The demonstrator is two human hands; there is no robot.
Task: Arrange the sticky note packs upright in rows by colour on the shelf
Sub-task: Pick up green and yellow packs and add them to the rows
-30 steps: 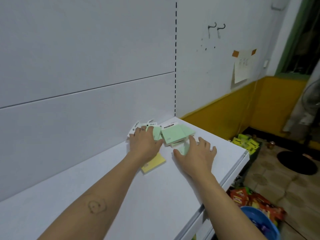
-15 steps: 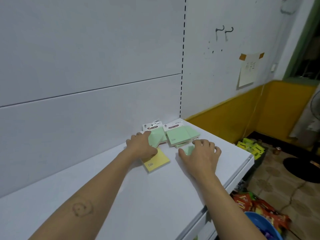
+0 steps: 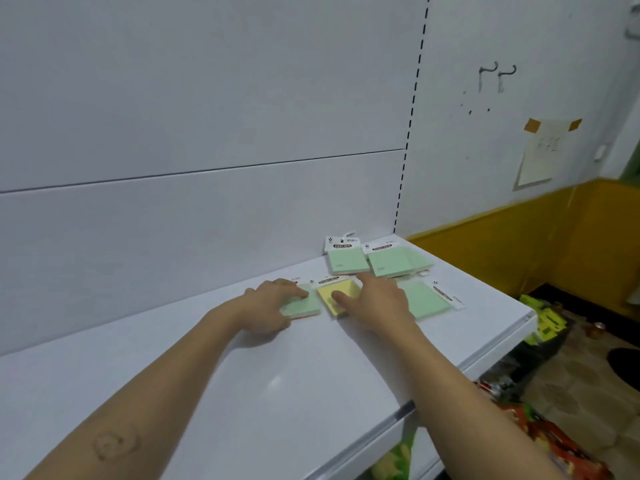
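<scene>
Several sticky note packs lie flat on the white shelf (image 3: 277, 393). My left hand (image 3: 270, 308) rests with straight fingers on a green pack (image 3: 304, 306). Beside it lies a yellow pack (image 3: 337, 292), and my right hand (image 3: 377, 303) touches it with thumb and forefinger spread over it. Another green pack (image 3: 424, 299) lies just right of my right hand. Two more green packs, one (image 3: 346, 259) by the back panel and one (image 3: 398, 259) on top of others, lie further back near the shelf's far end.
The white back panel (image 3: 207, 220) rises behind the shelf. The shelf's front edge (image 3: 485, 362) runs diagonally at right. Below it on the floor lie snack packets (image 3: 554, 441) and green-yellow packs (image 3: 550, 323). A paper (image 3: 540, 157) is taped to the wall.
Both hands slid left and spread the packs apart: the left dragged a green pack left, the right moved onto the yellow pack. A green pack is now uncovered at right.
</scene>
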